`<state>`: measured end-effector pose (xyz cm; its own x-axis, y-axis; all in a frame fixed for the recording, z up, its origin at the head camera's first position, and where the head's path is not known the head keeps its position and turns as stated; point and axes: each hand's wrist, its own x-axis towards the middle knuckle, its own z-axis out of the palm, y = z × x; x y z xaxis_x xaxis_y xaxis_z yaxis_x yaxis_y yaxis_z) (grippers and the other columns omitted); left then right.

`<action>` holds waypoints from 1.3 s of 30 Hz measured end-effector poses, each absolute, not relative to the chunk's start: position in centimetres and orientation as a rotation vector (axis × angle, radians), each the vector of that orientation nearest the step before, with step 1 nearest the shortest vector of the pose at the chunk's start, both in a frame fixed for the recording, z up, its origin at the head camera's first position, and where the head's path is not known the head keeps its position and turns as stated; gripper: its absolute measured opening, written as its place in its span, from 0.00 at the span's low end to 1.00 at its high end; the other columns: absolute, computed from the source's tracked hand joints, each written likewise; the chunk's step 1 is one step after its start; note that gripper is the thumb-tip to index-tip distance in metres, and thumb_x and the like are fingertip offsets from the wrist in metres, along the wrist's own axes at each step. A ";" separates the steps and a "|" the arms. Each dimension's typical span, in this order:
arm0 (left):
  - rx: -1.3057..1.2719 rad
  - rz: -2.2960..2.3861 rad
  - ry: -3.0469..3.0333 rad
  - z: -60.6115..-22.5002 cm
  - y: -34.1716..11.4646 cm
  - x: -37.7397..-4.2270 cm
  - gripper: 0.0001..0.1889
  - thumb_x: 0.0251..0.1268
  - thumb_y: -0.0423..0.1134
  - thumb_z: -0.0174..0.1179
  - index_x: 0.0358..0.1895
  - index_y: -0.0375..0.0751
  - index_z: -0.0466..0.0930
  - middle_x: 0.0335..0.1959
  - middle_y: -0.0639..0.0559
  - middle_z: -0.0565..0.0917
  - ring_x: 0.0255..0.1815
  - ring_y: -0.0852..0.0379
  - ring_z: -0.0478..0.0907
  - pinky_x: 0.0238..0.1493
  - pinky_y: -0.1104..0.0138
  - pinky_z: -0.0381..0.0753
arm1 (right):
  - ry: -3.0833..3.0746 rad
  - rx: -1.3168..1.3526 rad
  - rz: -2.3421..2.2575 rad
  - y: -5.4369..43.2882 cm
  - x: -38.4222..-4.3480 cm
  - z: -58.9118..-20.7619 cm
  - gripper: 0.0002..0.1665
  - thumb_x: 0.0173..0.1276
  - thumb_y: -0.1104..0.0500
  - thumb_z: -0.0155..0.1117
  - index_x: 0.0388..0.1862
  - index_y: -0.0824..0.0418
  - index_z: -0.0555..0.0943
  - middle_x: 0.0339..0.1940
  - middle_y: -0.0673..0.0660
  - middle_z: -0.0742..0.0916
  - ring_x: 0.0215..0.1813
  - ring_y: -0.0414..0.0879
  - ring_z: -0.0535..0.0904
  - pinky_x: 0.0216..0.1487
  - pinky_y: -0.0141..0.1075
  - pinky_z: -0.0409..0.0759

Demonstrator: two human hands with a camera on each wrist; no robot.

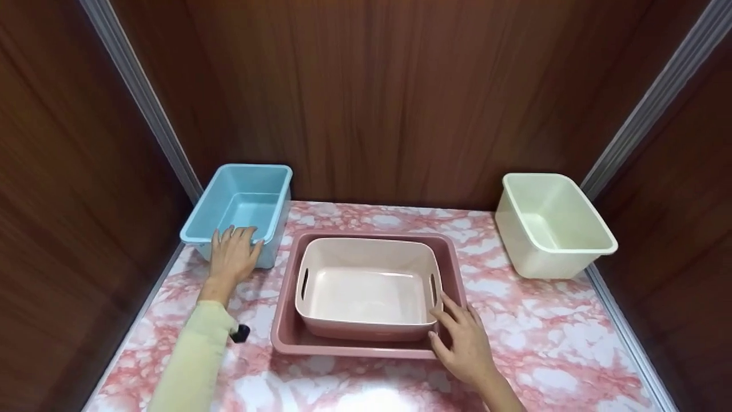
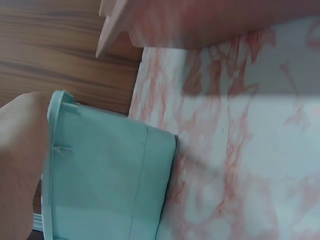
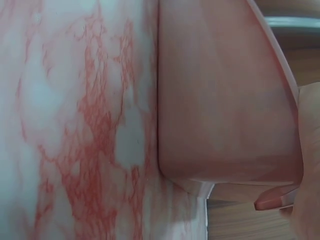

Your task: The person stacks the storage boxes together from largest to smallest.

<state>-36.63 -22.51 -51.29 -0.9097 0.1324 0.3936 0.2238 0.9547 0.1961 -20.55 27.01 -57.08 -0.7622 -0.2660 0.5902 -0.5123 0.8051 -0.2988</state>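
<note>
My left hand (image 1: 231, 257) reaches over the near rim of a light blue plastic bin (image 1: 246, 209), its fingers loosely extended across the edge. In the left wrist view that hand (image 2: 20, 160) lies against the rim of the blue bin (image 2: 105, 170). A beige basket (image 1: 366, 292) with slotted handles sits inside a larger dusty-pink tub (image 1: 354, 350). Beside the basket's near right corner is my right hand (image 1: 466, 343), fingers spread, fingertips at the basket's edge. The right wrist view shows the tub's outer wall (image 3: 225, 100) next to the hand (image 3: 310, 160).
A pale cream-green bin (image 1: 557, 229) stands at the back right. Under everything is a red-and-white marbled tabletop (image 1: 560, 343). Dark wood panels (image 1: 389, 103) close in the back and both sides, with metal strips (image 1: 143, 97) at the corners.
</note>
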 end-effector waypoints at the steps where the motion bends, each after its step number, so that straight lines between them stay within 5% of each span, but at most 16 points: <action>1: -0.258 -0.325 -2.747 -51.2 -22.7 -37.0 0.22 0.74 0.52 0.48 0.58 0.38 0.76 0.57 0.37 0.78 0.63 0.33 0.65 0.67 0.37 0.45 | -2.449 0.578 0.619 26.9 -20.6 -57.1 0.24 0.58 0.50 0.67 0.54 0.54 0.82 0.69 0.57 0.73 0.61 0.56 0.75 0.64 0.63 0.56; 9: -0.296 -0.276 -2.823 -51.9 -23.2 -38.5 0.34 0.72 0.64 0.41 0.49 0.36 0.82 0.44 0.37 0.83 0.48 0.35 0.75 0.50 0.43 0.64 | -2.433 0.575 0.643 27.0 -20.6 -57.0 0.24 0.57 0.51 0.66 0.54 0.55 0.83 0.68 0.58 0.74 0.61 0.55 0.75 0.64 0.63 0.57; 39: -0.358 -0.347 -2.651 -53.5 -22.0 -35.8 0.29 0.68 0.63 0.51 0.42 0.39 0.86 0.36 0.42 0.85 0.36 0.38 0.76 0.40 0.47 0.65 | -2.396 0.562 0.685 26.8 -20.5 -57.1 0.20 0.58 0.54 0.64 0.51 0.54 0.84 0.67 0.58 0.76 0.60 0.54 0.75 0.62 0.65 0.59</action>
